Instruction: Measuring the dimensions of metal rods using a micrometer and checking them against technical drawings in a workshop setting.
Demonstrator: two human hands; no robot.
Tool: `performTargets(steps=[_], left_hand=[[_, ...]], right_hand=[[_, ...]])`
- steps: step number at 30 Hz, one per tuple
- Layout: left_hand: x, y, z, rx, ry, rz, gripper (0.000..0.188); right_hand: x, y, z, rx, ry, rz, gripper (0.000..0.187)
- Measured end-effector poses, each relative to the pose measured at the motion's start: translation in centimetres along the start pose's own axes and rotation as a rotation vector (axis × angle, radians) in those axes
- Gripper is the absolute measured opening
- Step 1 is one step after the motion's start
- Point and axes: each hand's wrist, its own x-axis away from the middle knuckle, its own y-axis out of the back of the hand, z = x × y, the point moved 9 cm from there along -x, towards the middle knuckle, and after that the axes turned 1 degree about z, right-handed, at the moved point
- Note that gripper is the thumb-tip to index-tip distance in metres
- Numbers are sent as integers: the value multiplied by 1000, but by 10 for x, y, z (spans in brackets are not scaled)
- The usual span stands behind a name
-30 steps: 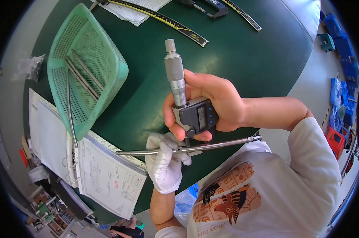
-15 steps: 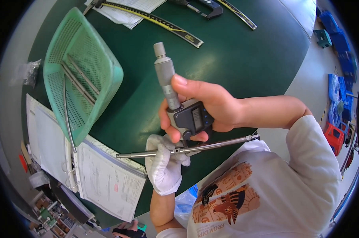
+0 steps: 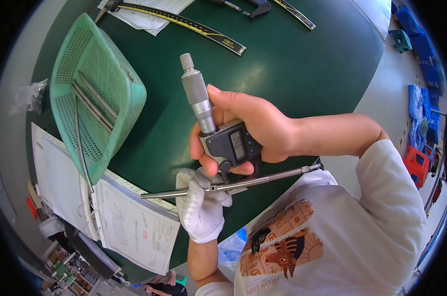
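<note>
Lower centre: the gloved left hand [image 3: 200,209] pinches a metal rod [image 3: 268,179] lying at the tip of a gauge [image 3: 218,147]; contact unconfirmed. Centre: the right hand [image 3: 269,126] wraps the gauge firmly. Measuring appears in progress. Upper left: more rods [image 3: 93,106] lie in a basket [image 3: 133,101], status undeterminable.

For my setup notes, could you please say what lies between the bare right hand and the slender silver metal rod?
In the head view, a silver and black digital micrometer lies between the right hand and the rod.
</note>
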Motion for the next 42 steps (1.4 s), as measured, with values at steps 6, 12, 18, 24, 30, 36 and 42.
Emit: performTargets(steps=[6, 12, 18, 24, 30, 36, 42], left_hand=[[-2, 1, -4, -46, -28, 7, 21], [-2, -1, -4, 8, -29, 1, 20], [0, 6, 1, 29, -7, -16, 21], [-1, -4, 12, 73, 127, 3, 18], [0, -4, -1, 60, 48, 26, 19], [-6, 3, -31, 57, -141, 115, 19], [-5, 6, -35, 73, -163, 109, 21]], right_hand=[[-2, 1, -4, -122, -28, 23, 70], [0, 3, -2, -32, -7, -11, 68], [0, 3, -1, 29, 5, -24, 67], [2, 0, 3, 83, 25, -25, 67], [-1, 1, 3, 71, 37, -40, 67], [1, 3, 6, -14, 21, -16, 70], [2, 3, 9, -46, 28, -14, 72]])
